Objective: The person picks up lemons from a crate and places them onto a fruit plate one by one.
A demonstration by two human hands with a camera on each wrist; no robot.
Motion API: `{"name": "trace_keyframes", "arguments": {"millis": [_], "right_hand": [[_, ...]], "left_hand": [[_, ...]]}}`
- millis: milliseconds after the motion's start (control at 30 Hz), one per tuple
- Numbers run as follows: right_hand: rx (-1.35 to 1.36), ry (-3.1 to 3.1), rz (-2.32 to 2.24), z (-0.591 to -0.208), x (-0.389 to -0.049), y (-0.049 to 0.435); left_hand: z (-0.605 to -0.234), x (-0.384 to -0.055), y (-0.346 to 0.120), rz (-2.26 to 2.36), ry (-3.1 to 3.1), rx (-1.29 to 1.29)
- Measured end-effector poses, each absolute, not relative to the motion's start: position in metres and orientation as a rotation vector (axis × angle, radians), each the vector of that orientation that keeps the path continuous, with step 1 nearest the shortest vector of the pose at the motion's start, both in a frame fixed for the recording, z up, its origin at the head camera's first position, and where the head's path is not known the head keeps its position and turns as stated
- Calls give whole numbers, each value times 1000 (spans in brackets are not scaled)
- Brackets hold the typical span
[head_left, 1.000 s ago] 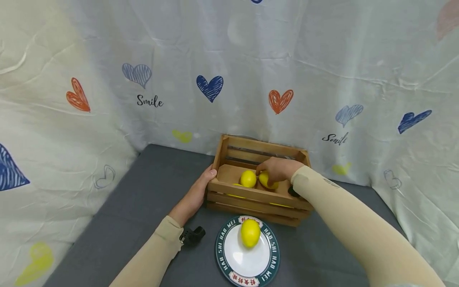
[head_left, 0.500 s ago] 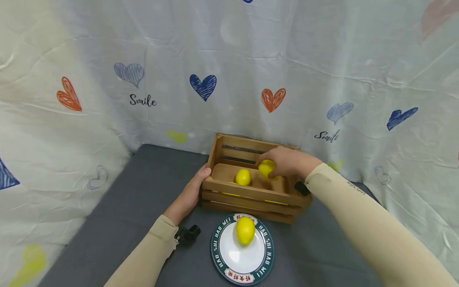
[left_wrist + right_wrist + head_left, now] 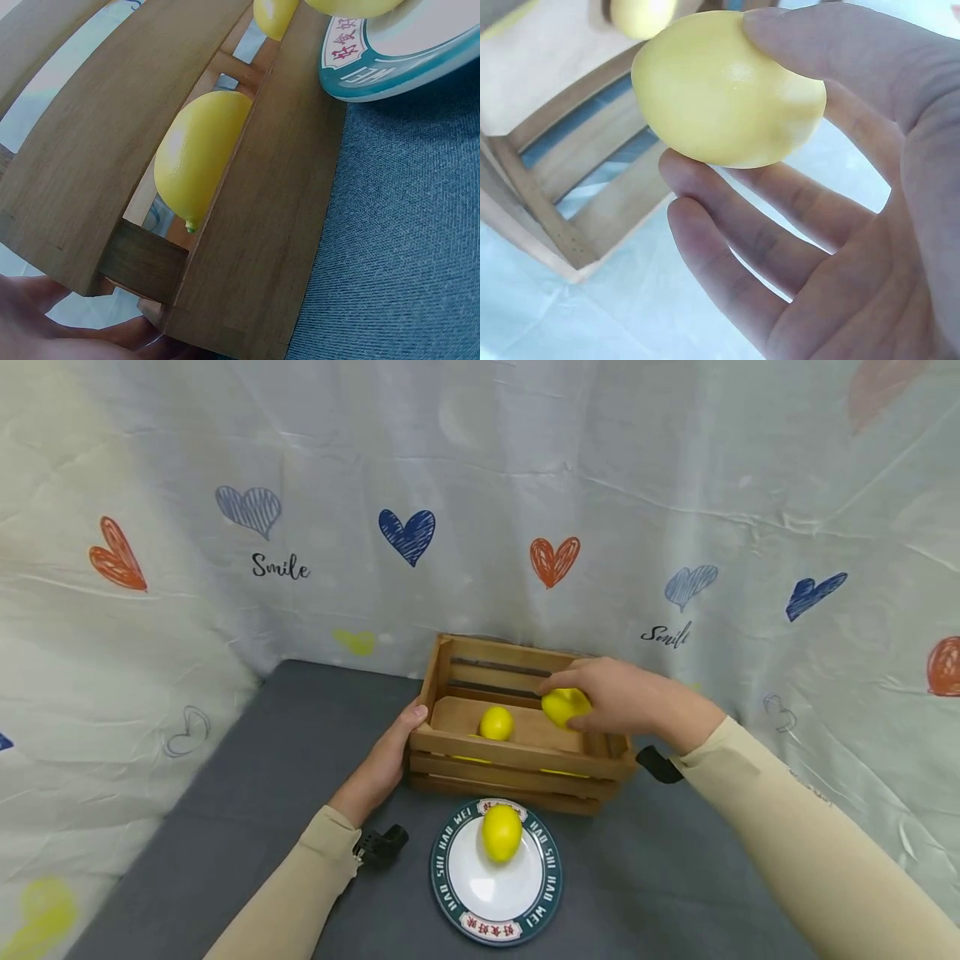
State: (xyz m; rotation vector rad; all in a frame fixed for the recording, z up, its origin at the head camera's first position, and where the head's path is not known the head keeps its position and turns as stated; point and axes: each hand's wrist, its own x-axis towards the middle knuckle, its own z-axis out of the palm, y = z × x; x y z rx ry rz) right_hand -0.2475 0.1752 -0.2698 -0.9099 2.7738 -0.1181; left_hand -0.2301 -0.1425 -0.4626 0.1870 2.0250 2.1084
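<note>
My right hand (image 3: 626, 697) pinches a lemon (image 3: 564, 707) between thumb and fingers, above the right part of a slatted wooden crate (image 3: 517, 753). The right wrist view shows this lemon (image 3: 724, 90) with the thumb on top and fingertips beneath. With its thumb over the rim, my left hand (image 3: 382, 768) grips the crate's left end. Inside the crate sits another lemon (image 3: 497, 723); more yellow shows through the front slats, where the left wrist view has a lemon (image 3: 199, 161). One lemon (image 3: 502, 832) lies on a white plate with a green rim (image 3: 442, 881).
The plate stands just in front of the crate on a grey cloth-covered table (image 3: 247, 810). Behind the crate hangs a white curtain (image 3: 480, 468) printed with hearts. Black straps with small devices (image 3: 381, 846) are worn on both wrists.
My right hand has taken hold of a lemon in the crate and lifted it up and rightward. The left hand still holds the crate's left end. The head view has shifted slightly.
</note>
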Motion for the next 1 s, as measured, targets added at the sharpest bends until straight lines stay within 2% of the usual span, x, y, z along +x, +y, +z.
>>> {"name": "trace_keyframes", "arguments": {"millis": [400,600,1000], "right_hand": [[-1007,2786,-128,-269,-182,181],[-1061,2724,-119,-297,-157,178],[-988,2666,-242,-366,-149,182]], "left_hand": [[-465,-232,-145,2105,2032,195],[-468,-234,-144,2099,2040,220],[-467,-234,-142,2110,2024,254]]}}
